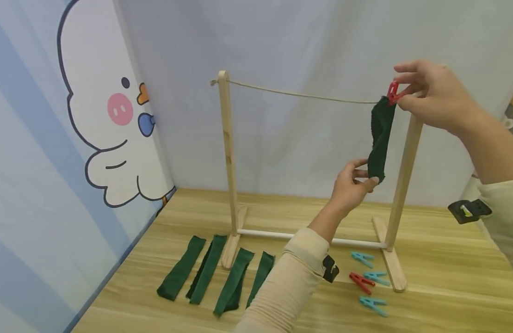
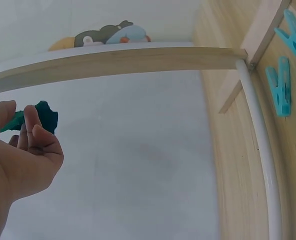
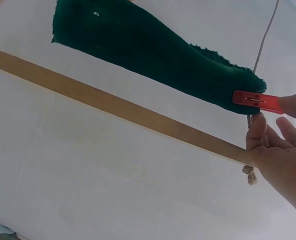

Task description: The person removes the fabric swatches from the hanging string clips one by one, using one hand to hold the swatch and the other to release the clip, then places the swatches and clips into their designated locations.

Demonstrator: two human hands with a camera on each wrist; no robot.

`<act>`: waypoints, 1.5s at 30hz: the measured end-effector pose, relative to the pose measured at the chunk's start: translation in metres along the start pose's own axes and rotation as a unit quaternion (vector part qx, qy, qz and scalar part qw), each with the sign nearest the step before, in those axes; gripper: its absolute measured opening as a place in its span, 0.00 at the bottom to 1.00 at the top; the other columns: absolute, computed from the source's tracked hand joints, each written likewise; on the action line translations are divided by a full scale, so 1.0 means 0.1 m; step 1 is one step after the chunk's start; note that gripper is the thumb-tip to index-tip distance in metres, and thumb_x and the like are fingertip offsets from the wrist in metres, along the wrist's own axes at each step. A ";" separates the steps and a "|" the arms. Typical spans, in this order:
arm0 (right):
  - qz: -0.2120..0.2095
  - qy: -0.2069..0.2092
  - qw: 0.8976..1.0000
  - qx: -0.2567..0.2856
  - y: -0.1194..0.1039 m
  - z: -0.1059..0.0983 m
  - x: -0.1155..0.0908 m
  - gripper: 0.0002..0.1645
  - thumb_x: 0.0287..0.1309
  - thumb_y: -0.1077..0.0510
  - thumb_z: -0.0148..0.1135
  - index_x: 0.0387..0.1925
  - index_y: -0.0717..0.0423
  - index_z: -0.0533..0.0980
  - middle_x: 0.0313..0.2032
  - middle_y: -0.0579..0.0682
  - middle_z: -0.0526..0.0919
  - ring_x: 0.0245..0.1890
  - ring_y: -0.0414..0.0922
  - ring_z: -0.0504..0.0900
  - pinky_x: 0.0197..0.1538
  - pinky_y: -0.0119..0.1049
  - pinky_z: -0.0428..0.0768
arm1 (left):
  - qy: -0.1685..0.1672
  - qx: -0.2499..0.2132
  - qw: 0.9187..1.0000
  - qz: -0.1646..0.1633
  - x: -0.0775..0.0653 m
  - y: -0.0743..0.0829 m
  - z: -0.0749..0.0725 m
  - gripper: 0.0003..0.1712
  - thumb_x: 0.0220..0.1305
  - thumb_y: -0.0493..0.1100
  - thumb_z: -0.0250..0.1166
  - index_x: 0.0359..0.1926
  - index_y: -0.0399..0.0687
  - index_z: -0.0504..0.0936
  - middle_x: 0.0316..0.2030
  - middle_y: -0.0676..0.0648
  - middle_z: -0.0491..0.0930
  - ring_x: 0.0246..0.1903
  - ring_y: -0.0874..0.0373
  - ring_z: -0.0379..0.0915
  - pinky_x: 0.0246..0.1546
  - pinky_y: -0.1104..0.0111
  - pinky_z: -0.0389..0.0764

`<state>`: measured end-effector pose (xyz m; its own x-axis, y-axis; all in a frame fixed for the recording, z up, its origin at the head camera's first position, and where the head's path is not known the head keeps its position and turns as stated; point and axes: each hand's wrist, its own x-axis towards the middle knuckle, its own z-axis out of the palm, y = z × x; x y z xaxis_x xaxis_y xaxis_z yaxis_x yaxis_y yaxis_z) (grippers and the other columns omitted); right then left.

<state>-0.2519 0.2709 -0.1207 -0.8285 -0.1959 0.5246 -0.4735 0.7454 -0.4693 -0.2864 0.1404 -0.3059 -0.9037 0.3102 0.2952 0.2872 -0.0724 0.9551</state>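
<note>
A dark green strip of cloth (image 1: pixel 381 134) hangs folded over the string (image 1: pixel 298 95) near its right end. A red clothespin (image 1: pixel 392 92) sits at the top of this cloth, and its jaws bite the fold in the right wrist view. My right hand (image 1: pixel 441 99) pinches the clothespin between thumb and fingers. Lower down, my left hand (image 1: pixel 349 188) holds the cloth's bottom end between thumb and fingers. In the left wrist view, only a small bunched part of the green cloth (image 2: pixel 49 119) shows past the fingers.
The string runs between two wooden posts (image 1: pixel 228 148) joined below by a white rod (image 1: pixel 264 234). Several green strips (image 1: pixel 182 268) lie on the wooden table at the left. By the right foot lie blue clothespins (image 1: pixel 373 305) and another red clothespin (image 1: pixel 361 282).
</note>
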 end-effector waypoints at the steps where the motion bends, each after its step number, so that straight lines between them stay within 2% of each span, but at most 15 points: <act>1: 0.001 -0.001 1.000 -0.001 0.00 -0.01 -0.01 0.33 0.60 0.67 0.52 0.67 0.60 0.58 0.58 0.66 0.68 0.39 0.33 0.68 0.37 0.16 0.68 | -0.002 -0.001 1.000 -0.001 0.00 0.01 0.01 0.27 0.60 0.37 0.64 0.60 0.53 0.70 0.33 0.56 0.78 0.24 0.63 0.74 0.26 0.72 0.74; 6: -0.020 0.000 1.000 -0.004 0.01 -0.02 -0.04 0.32 0.57 0.68 0.57 0.64 0.62 0.63 0.46 0.61 0.74 0.35 0.32 0.71 0.36 0.15 0.68 | -0.010 0.012 1.000 -0.002 0.00 0.03 0.05 0.23 0.60 0.40 0.65 0.57 0.48 0.73 0.25 0.54 0.75 0.22 0.62 0.73 0.25 0.73 0.73; 10: -0.040 0.011 0.999 0.000 0.04 -0.02 -0.07 0.28 0.53 0.70 0.61 0.58 0.65 0.68 0.37 0.52 0.75 0.32 0.31 0.73 0.36 0.14 0.68 | -0.019 0.013 1.000 0.015 0.00 0.02 0.07 0.15 0.61 0.43 0.64 0.48 0.43 0.78 0.23 0.54 0.74 0.21 0.63 0.72 0.24 0.74 0.72; 15: -0.044 0.023 0.999 0.007 0.07 -0.04 -0.10 0.23 0.51 0.71 0.62 0.51 0.68 0.71 0.33 0.43 0.74 0.30 0.31 0.73 0.35 0.15 0.68 | -0.015 0.008 1.000 0.019 0.00 0.02 0.07 0.10 0.62 0.44 0.64 0.38 0.42 0.80 0.21 0.54 0.74 0.21 0.64 0.70 0.23 0.74 0.71; 20: -0.033 0.031 0.999 0.019 0.11 -0.07 -0.13 0.19 0.52 0.67 0.65 0.48 0.61 0.74 0.31 0.35 0.76 0.30 0.33 0.74 0.33 0.17 0.69 | 0.003 0.017 1.000 0.021 -0.01 0.02 0.03 0.11 0.61 0.46 0.65 0.36 0.42 0.81 0.23 0.55 0.75 0.22 0.65 0.70 0.24 0.74 0.71; 24: -0.021 0.042 0.999 0.016 0.13 -0.10 -0.13 0.17 0.51 0.64 0.68 0.45 0.57 0.77 0.30 0.33 0.77 0.29 0.31 0.75 0.32 0.17 0.68 | 0.018 0.022 0.999 0.020 -0.02 0.02 0.00 0.09 0.60 0.46 0.66 0.33 0.44 0.81 0.24 0.56 0.76 0.25 0.66 0.71 0.27 0.73 0.71; 26: -0.015 0.049 0.999 0.011 0.13 -0.10 -0.13 0.18 0.51 0.63 0.68 0.46 0.60 0.78 0.29 0.32 0.77 0.29 0.29 0.75 0.32 0.17 0.68 | 0.025 0.003 0.999 0.023 -0.02 0.01 -0.01 0.08 0.59 0.44 0.66 0.32 0.43 0.81 0.23 0.56 0.76 0.25 0.66 0.71 0.27 0.73 0.70; 32: -0.003 0.074 0.997 0.000 0.12 -0.09 -0.14 0.21 0.52 0.62 0.68 0.48 0.65 0.76 0.28 0.29 0.76 0.28 0.27 0.74 0.35 0.17 0.67 | 0.037 -0.102 0.993 0.040 -0.01 -0.03 -0.04 0.08 0.55 0.36 0.68 0.30 0.33 0.81 0.20 0.56 0.77 0.24 0.67 0.72 0.27 0.76 0.70; 37: 0.000 0.084 0.996 0.007 0.11 -0.10 -0.14 0.20 0.53 0.61 0.67 0.47 0.65 0.77 0.28 0.27 0.76 0.27 0.25 0.75 0.34 0.15 0.68 | 0.047 -0.114 0.991 0.043 -0.02 -0.05 -0.06 0.09 0.53 0.37 0.70 0.32 0.33 0.83 0.22 0.53 0.80 0.25 0.66 0.75 0.30 0.75 0.72; 41: -0.003 0.100 0.995 0.013 0.12 -0.10 -0.13 0.17 0.54 0.61 0.67 0.45 0.66 0.79 0.30 0.28 0.75 0.27 0.24 0.75 0.33 0.15 0.68 | 0.040 -0.118 0.991 0.050 -0.02 -0.07 -0.09 0.10 0.54 0.36 0.69 0.35 0.31 0.83 0.26 0.47 0.82 0.27 0.66 0.76 0.32 0.75 0.74; 45: 0.001 0.123 0.990 0.069 0.13 -0.09 -0.14 0.13 0.53 0.65 0.66 0.43 0.62 0.81 0.35 0.32 0.77 0.32 0.27 0.76 0.35 0.16 0.69 | 0.029 -0.113 0.992 0.057 -0.05 -0.07 -0.13 0.10 0.56 0.35 0.68 0.37 0.30 0.83 0.29 0.45 0.83 0.28 0.67 0.76 0.34 0.75 0.74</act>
<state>-0.2438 0.2895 -0.1277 -0.7395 -0.0219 0.6729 -0.5230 0.6481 -0.5537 -0.2879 0.1269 -0.3140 -0.8881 0.2340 0.3957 0.3151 -0.3169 0.8946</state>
